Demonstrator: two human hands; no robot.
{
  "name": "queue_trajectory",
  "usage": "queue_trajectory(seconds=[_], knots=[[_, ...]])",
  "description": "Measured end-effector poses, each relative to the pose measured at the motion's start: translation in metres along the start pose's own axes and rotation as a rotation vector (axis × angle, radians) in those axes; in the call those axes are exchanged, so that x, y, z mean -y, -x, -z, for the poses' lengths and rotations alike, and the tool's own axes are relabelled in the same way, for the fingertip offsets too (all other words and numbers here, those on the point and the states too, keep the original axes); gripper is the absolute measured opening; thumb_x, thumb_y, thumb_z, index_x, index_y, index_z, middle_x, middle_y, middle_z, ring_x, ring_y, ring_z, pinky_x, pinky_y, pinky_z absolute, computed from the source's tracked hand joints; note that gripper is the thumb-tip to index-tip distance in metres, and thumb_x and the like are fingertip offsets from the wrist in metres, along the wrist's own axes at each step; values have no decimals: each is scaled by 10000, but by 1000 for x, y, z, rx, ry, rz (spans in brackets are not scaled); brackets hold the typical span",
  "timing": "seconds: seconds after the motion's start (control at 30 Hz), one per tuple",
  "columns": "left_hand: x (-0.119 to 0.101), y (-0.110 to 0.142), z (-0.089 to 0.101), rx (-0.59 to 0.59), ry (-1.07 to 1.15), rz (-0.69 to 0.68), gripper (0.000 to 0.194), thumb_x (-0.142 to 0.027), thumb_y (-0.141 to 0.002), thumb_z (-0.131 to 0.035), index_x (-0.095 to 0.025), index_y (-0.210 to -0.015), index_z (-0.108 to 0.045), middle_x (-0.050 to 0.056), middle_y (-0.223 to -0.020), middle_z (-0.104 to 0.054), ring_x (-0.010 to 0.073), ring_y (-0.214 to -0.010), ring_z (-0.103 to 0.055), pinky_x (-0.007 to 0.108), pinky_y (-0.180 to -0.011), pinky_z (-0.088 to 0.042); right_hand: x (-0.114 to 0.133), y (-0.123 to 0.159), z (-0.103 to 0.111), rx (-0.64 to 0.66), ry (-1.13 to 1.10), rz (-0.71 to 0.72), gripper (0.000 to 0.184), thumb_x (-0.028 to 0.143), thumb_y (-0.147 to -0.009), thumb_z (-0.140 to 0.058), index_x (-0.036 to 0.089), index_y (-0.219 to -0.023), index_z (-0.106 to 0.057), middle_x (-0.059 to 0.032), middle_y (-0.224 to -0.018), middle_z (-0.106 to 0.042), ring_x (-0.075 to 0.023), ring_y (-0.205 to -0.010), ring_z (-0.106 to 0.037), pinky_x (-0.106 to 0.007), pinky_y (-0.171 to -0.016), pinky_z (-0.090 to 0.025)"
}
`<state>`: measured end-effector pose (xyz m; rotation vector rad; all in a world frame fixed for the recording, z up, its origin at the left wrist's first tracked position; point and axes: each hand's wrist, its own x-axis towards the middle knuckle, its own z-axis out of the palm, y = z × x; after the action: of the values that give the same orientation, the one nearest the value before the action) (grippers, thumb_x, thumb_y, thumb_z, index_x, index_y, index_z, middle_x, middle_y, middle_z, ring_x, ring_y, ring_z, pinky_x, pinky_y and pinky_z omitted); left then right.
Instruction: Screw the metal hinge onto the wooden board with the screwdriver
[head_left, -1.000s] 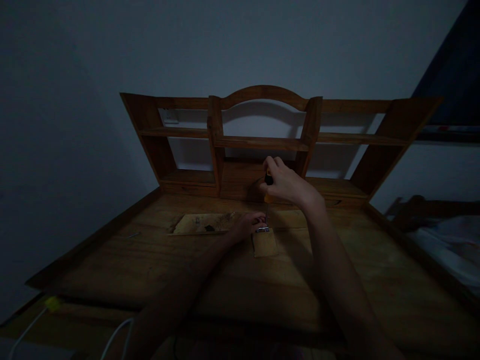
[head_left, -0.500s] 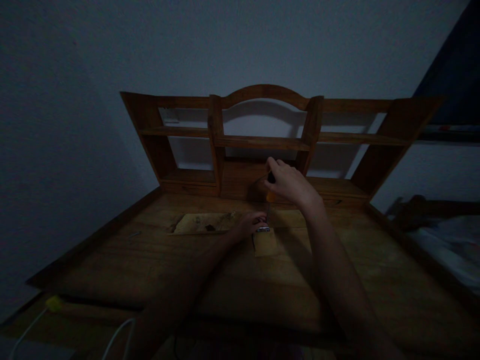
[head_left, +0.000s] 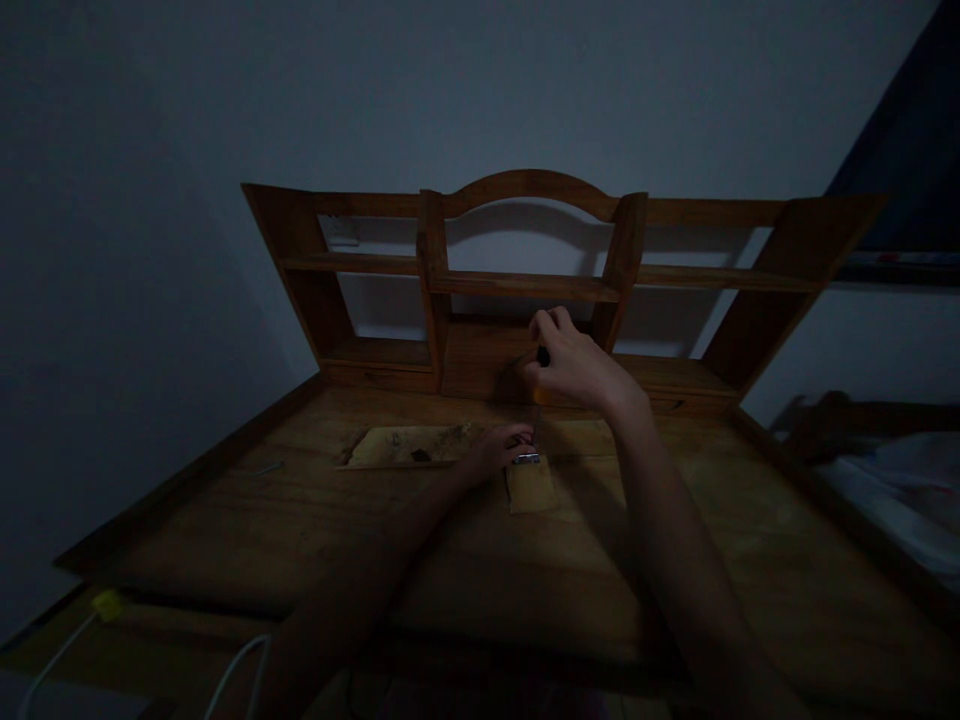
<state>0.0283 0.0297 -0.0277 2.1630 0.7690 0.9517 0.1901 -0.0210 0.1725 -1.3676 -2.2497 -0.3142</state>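
My right hand (head_left: 576, 366) is closed round the black and orange handle of a screwdriver (head_left: 541, 392). Its thin shaft points down, its tip near a small shiny metal piece that looks like a hinge (head_left: 527, 458). My left hand (head_left: 496, 450) pinches at this metal piece, the fingertips close beside the shaft. Under the metal lies a small square wooden board (head_left: 531, 488). Behind it stretches a long, rough-faced wooden plank (head_left: 401, 446), partly covered by my left hand. Dim light hides the screw, if there is one.
All this lies on a wooden desk (head_left: 300, 530) with a shelf unit (head_left: 525, 285) along its back, against the wall. A thin, light-coloured rod (head_left: 268, 468) rests at the left. A white cable (head_left: 240, 660) and a yellow object (head_left: 109, 605) are at the front left.
The fingers of my right hand have shifted slightly upward on the screwdriver handle, with the wrist turned a little. My left hand, the metal piece and the boards stay in place.
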Motion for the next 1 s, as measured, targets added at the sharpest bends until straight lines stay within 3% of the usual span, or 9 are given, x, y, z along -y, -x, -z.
queue_trajectory(seconds=[0.27,0.4,0.57,0.77,0.9,1.0], knots=[[1,1,1,0,13,-4,187,-258,-862,-644,-168,-1022,-678,45,-954,-729,162,-880,-674,258,-807,-507,-5,-1,-1,42,-7,-34,267,304,-870,-509,204,-1112,-458,-111,-1065,-570,-270,-941,-590,-378,-802,-424],[4,1,0,7,62,-4,248,-260,-860,-647,-158,-1086,-669,59,-976,-729,167,-888,-679,267,-812,-516,-9,-1,3,79,-129,37,324,268,-808,-558,216,-1106,-443,-103,-1148,-536,-241,-941,-590,-357,-809,-439],[2,0,0,0,31,22,220,-262,-858,-649,-162,-1051,-685,60,-972,-736,171,-890,-677,280,-819,-522,-10,-1,1,58,-80,-41,357,360,-844,-542,200,-1147,-442,-127,-1121,-556,-286,-981,-581,-406,-844,-433],[1,0,0,-12,7,-5,242,-265,-852,-666,-164,-1070,-682,55,-970,-737,171,-886,-677,280,-828,-516,-10,0,3,96,-127,5,330,325,-812,-559,221,-1110,-464,-101,-1148,-548,-256,-945,-587,-381,-823,-434],[-2,1,1,-10,-25,1,230,-269,-858,-661,-170,-1063,-687,49,-964,-737,170,-882,-678,269,-818,-508,-10,-1,3,58,-125,-4,369,404,-839,-552,212,-1142,-464,-112,-1122,-571,-274,-962,-586,-393,-821,-429],[-5,1,2,4,-17,-3,220,-266,-874,-638,-169,-1066,-686,51,-959,-736,165,-873,-678,262,-803,-508,-12,-2,2,41,-95,13,320,368,-863,-519,205,-1133,-469,-110,-1080,-600,-274,-973,-586,-395,-828,-423]])
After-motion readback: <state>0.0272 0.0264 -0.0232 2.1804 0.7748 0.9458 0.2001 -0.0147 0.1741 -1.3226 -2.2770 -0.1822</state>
